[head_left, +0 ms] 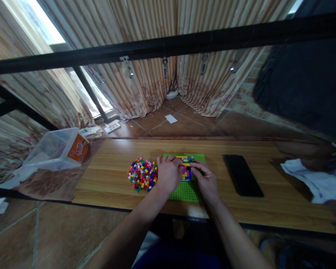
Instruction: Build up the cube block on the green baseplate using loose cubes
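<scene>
A green studded baseplate (186,191) lies on the wooden table (109,179) in front of me, with a patch of small coloured bricks (187,164) built on its far half. My left hand (169,173) rests on the plate's left edge, fingers curled toward the built patch. My right hand (205,179) lies on the plate's right side, its fingertips pinched together at the bricks; whether a brick is between them is hidden. A heap of loose coloured bricks (142,174) sits just left of my left hand.
A black phone (243,175) lies flat to the right of the plate. White cloth (315,179) sits at the table's right end. A clear plastic box (54,149) with an orange label stands off the left end. A black metal bar (168,45) crosses overhead.
</scene>
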### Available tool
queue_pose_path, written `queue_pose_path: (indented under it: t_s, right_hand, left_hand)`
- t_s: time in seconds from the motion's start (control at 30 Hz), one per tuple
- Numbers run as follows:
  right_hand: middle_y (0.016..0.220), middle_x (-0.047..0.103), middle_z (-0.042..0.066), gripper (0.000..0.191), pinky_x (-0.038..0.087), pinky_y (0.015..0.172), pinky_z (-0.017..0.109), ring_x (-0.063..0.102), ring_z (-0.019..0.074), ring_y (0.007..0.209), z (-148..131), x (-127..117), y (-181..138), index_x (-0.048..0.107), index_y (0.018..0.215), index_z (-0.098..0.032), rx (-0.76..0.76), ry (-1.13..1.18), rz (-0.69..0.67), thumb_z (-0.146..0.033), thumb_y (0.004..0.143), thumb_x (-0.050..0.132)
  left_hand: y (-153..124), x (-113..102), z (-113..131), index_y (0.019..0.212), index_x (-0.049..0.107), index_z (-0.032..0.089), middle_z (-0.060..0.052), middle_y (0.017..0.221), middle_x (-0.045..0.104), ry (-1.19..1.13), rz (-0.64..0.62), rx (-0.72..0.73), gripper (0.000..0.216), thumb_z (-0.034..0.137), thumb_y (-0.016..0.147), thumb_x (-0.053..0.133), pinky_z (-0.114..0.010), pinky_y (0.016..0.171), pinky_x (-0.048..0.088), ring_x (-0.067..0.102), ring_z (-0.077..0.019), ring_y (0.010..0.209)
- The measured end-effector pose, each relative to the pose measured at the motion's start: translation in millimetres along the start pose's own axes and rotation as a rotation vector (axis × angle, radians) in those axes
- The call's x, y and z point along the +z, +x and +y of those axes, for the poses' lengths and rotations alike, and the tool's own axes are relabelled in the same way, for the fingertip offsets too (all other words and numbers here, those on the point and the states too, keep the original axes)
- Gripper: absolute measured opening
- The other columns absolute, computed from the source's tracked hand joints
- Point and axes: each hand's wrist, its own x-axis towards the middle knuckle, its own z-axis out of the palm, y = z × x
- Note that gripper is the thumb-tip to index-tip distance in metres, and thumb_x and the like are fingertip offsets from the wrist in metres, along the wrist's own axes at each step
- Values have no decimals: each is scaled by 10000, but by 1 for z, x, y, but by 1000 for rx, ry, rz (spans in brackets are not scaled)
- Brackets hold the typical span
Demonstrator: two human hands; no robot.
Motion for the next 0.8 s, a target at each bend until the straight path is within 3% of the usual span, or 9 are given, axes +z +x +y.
queue_pose_path:
  t_s: [0.17, 0.27, 0.37, 0.47, 0.6, 0.67, 0.8]
  right_hand:
    - [1062, 724, 58, 215, 443, 1001, 450, 637, 234, 1045, -3, 2, -1, 762, 884, -245, 60, 45, 44, -399, 747, 700]
    - [966, 741, 74, 316, 506, 874, 426, 670, 230, 897, -6, -15, 1, 739, 958, -209, 120, 21, 124, -443, 756, 676]
    - [1022, 722, 120, 407, 499, 864, 431, 659, 247, 906, -11, -55, 7, 710, 1041, -171, 4, -276, 279, -484, 802, 605]
    - [1171, 660, 194, 533, 395, 1006, 506, 571, 326, 1123, -16, -102, 13, 658, 1171, -118, -52, -786, 431, -513, 847, 505]
    - [1312, 544, 282, 801, 361, 991, 574, 449, 447, 1240, -18, -135, 18, 553, 1301, -59, 278, -1218, 353, -675, 789, 522]
    - [1331, 525, 279, 894, 376, 970, 582, 437, 473, 1242, -17, -137, 19, 539, 1316, -69, 384, -1269, 294, -753, 741, 526]
    - [1359, 493, 284, 994, 376, 978, 577, 423, 481, 1260, -17, -133, 23, 523, 1329, -66, 425, -1275, 254, -811, 672, 550]
  left_hand:
    - [-6, 6, -4, 896, 688, 251, -4, 954, 693, -62, 86, 6, 79, 204, 859, 636, -437, 988, 345, 593, -202, 954]
    - [-9, 10, -6, 859, 686, 256, 0, 948, 697, -30, 114, 91, 108, 195, 887, 602, -449, 1002, 325, 589, -198, 935]
    - [-13, 12, -6, 833, 683, 243, -12, 928, 701, 28, 127, 166, 149, 184, 907, 567, -456, 1000, 324, 583, -202, 903]
    - [-16, 13, -5, 885, 688, 231, -33, 970, 704, 64, 148, 201, 168, 191, 929, 532, -456, 996, 336, 583, -209, 908]
    - [-18, 13, -2, 896, 689, 217, -47, 987, 700, 97, 155, 212, 183, 192, 938, 512, -432, 945, 375, 575, -215, 904]
    - [-17, 14, -3, 883, 688, 213, -51, 977, 700, 115, 153, 226, 184, 188, 935, 513, -416, 916, 387, 568, -218, 894]
    - [-15, 16, -5, 863, 686, 198, -60, 980, 700, 141, 169, 268, 182, 191, 936, 519, -390, 866, 403, 558, -219, 876]
